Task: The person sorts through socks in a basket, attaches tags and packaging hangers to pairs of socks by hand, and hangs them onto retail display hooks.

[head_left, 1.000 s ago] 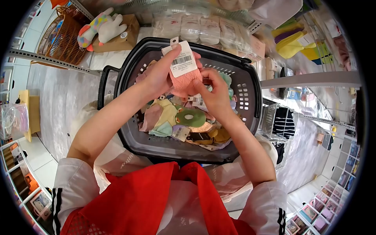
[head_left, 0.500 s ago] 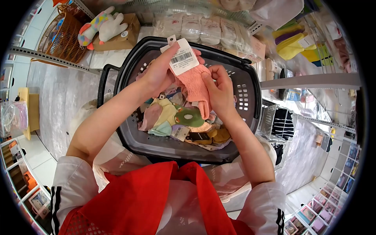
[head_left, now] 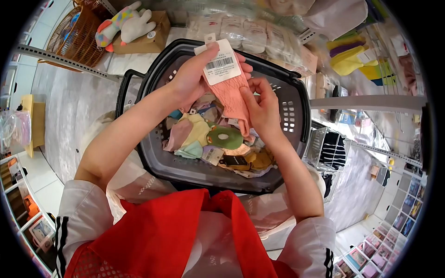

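A pair of coral-pink knitted socks (head_left: 232,103) hangs from a white barcode tag (head_left: 221,65) above the basket. My left hand (head_left: 194,76) grips the tag end, thumb on the card and fingers behind it. On the other side, my right hand (head_left: 260,104) pinches the edge of the knit between thumb and fingers. Below both hands, a dark grey plastic basket (head_left: 185,172) holds a heap of small textiles. Among them are a green piece (head_left: 223,137), a cream-yellow piece (head_left: 197,129) and a mustard piece (head_left: 260,160).
Clear-wrapped white packs (head_left: 243,33) line the shelf behind the basket. A plush toy (head_left: 134,25) lies on a cardboard box (head_left: 155,34) beside a wicker basket (head_left: 69,39). At right, a metal shelf rail (head_left: 366,103) runs past a wire basket with striped fabric (head_left: 332,150).
The socks and tag have shifted slightly right and up, with both hands still on them. The view has moved a little. The heap in the basket looks the same.
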A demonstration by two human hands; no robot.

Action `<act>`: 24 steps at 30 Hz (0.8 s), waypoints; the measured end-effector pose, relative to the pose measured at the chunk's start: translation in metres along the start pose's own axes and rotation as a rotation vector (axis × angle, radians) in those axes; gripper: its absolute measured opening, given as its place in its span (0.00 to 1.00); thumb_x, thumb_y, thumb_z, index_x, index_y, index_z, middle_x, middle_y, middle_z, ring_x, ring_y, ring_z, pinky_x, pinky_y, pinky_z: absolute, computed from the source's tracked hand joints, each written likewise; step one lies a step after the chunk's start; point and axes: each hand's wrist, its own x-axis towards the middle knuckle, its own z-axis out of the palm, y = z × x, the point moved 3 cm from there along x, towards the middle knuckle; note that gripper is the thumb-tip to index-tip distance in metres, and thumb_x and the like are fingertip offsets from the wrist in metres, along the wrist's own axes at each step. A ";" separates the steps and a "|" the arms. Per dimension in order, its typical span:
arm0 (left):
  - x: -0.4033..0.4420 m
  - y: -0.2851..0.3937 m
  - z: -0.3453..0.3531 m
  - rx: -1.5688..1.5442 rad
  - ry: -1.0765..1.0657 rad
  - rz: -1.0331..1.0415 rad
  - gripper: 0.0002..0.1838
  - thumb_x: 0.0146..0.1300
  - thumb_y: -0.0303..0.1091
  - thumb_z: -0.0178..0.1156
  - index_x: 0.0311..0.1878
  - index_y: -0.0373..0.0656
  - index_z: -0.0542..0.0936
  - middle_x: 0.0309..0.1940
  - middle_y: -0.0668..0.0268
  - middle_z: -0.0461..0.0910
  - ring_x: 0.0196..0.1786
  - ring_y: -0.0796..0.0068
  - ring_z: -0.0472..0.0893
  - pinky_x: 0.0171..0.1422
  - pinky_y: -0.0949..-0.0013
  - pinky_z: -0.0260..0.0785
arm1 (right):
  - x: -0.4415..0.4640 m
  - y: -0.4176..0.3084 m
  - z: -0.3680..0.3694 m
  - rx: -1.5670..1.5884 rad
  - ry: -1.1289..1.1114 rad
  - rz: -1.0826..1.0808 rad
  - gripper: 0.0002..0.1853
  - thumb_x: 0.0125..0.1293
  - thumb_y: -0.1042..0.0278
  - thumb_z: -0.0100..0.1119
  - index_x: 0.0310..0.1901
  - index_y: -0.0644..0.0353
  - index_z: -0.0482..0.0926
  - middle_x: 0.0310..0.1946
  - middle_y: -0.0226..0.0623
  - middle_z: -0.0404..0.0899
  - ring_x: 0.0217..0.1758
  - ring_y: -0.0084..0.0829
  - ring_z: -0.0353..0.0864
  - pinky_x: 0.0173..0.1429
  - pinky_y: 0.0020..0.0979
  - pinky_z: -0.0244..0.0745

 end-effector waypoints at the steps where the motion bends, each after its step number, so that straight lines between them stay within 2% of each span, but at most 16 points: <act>1: 0.000 -0.001 0.000 0.008 0.010 -0.011 0.27 0.67 0.49 0.30 0.53 0.34 0.65 0.49 0.52 0.71 0.53 0.60 0.72 0.58 0.61 0.64 | 0.000 0.001 0.001 0.008 -0.004 -0.009 0.08 0.57 0.73 0.56 0.37 0.66 0.70 0.25 0.34 0.71 0.20 0.17 0.66 0.24 0.21 0.63; 3: 0.000 -0.002 -0.001 0.021 0.022 -0.022 0.27 0.68 0.49 0.30 0.53 0.35 0.65 0.48 0.52 0.71 0.52 0.61 0.73 0.57 0.62 0.65 | 0.000 0.003 0.003 0.023 -0.012 -0.027 0.10 0.57 0.73 0.56 0.40 0.66 0.71 0.31 0.36 0.72 0.22 0.19 0.69 0.25 0.21 0.65; 6: 0.001 -0.003 -0.001 0.041 0.021 -0.023 0.27 0.67 0.49 0.31 0.54 0.35 0.64 0.48 0.53 0.71 0.52 0.62 0.73 0.56 0.63 0.66 | -0.001 -0.003 0.001 -0.227 -0.028 -0.197 0.13 0.57 0.74 0.56 0.44 0.65 0.71 0.39 0.39 0.71 0.29 0.25 0.73 0.31 0.24 0.69; 9: 0.001 -0.003 -0.001 0.071 0.008 -0.027 0.27 0.67 0.50 0.32 0.54 0.35 0.64 0.49 0.53 0.71 0.52 0.63 0.73 0.55 0.64 0.68 | -0.002 0.001 0.005 -0.157 0.004 -0.330 0.13 0.55 0.73 0.57 0.43 0.65 0.72 0.45 0.40 0.69 0.37 0.30 0.74 0.38 0.27 0.70; 12: 0.000 -0.004 -0.002 0.107 -0.006 -0.040 0.27 0.67 0.51 0.33 0.55 0.36 0.63 0.49 0.54 0.71 0.52 0.64 0.73 0.54 0.64 0.68 | 0.001 0.005 0.005 -0.360 0.025 -0.496 0.12 0.55 0.71 0.57 0.42 0.65 0.73 0.44 0.40 0.70 0.41 0.32 0.74 0.41 0.28 0.69; 15: 0.000 -0.004 -0.001 0.141 -0.008 -0.061 0.27 0.67 0.51 0.33 0.56 0.36 0.63 0.50 0.54 0.71 0.52 0.64 0.73 0.54 0.64 0.69 | 0.000 0.000 0.006 -0.358 0.007 -0.483 0.11 0.56 0.69 0.57 0.39 0.65 0.74 0.37 0.38 0.74 0.36 0.28 0.74 0.38 0.27 0.69; 18: 0.000 -0.005 0.000 0.174 -0.004 -0.061 0.28 0.67 0.52 0.32 0.56 0.36 0.63 0.51 0.54 0.70 0.52 0.65 0.73 0.54 0.64 0.69 | -0.003 0.007 0.008 -0.125 -0.154 -0.073 0.10 0.57 0.70 0.56 0.38 0.66 0.74 0.26 0.35 0.75 0.29 0.22 0.71 0.33 0.24 0.66; 21: 0.001 -0.006 0.000 0.163 -0.005 -0.059 0.29 0.67 0.53 0.30 0.56 0.36 0.63 0.51 0.54 0.70 0.52 0.65 0.73 0.55 0.64 0.68 | -0.004 0.011 0.011 -0.003 -0.133 -0.048 0.08 0.58 0.70 0.55 0.36 0.67 0.74 0.20 0.32 0.74 0.23 0.18 0.66 0.28 0.22 0.63; 24: 0.002 -0.005 0.001 0.138 0.008 -0.062 0.30 0.67 0.54 0.29 0.55 0.35 0.64 0.50 0.54 0.71 0.51 0.65 0.74 0.56 0.64 0.67 | -0.004 0.014 0.012 0.046 -0.129 -0.002 0.08 0.59 0.71 0.54 0.35 0.67 0.73 0.21 0.33 0.73 0.23 0.18 0.66 0.27 0.21 0.63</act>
